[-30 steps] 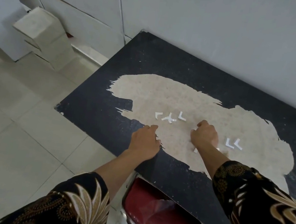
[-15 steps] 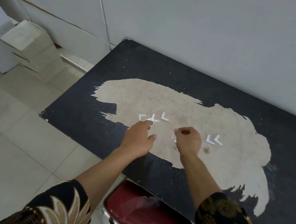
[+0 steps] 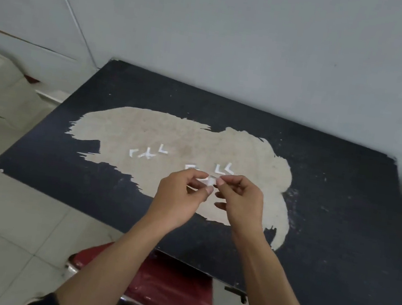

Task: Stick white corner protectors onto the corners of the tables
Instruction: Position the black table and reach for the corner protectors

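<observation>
Red padded chrome-framed stool (image 3: 168,293) under the near edge | my left hand (image 3: 177,198) and right hand (image 3: 242,200) both pinching one small white L-shaped corner protector (image 3: 208,181), raised over the worn black table (image 3: 340,225) | loose white protectors (image 3: 146,154) lying mid-table just beyond my fingertips | grey wall (image 3: 263,44) along the far edge.

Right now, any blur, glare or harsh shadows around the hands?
Head view: soft even light, no glare or hard shadows; left hand, right hand and the white corner protector pinched between them look slightly motion-blurred; head view's far left and right edges smear.
</observation>
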A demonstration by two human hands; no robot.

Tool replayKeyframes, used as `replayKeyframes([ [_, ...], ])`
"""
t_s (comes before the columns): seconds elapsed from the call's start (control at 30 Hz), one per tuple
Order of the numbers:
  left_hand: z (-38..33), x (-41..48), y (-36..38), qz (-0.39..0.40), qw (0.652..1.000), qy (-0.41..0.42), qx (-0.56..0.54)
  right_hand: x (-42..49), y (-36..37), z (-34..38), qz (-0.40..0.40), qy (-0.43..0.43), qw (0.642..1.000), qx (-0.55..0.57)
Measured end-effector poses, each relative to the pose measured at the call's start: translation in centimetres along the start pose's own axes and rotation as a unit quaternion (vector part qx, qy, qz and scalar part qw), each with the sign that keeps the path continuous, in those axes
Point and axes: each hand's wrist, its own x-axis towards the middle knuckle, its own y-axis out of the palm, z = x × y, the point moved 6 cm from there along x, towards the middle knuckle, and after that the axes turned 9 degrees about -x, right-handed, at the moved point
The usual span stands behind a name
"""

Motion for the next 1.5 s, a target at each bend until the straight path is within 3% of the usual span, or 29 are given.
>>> replayKeyframes([
  [0.4,-6.4,-4.6,5.6,-0.036,0.995,0.034,-0.091,-2.8,-8.5,3.7,0.058,-0.095,0.994,-0.016],
  [0.67,-8.8,-6.7,7.6,-0.079,0.992,0.079,-0.054,-3.8,-11.7,5.4,0.076,-0.150,0.985,-0.048],
  [1.17,-11.0,-7.2,9.1,-0.129,0.986,0.092,-0.051,-3.9,-13.9,5.5,0.104,-0.145,0.984,0.006],
  [1.5,-10.5,-7.1,8.5,-0.128,0.986,0.098,0.050,-3.3,-12.5,5.5,0.112,-0.139,0.984,0.026],
])
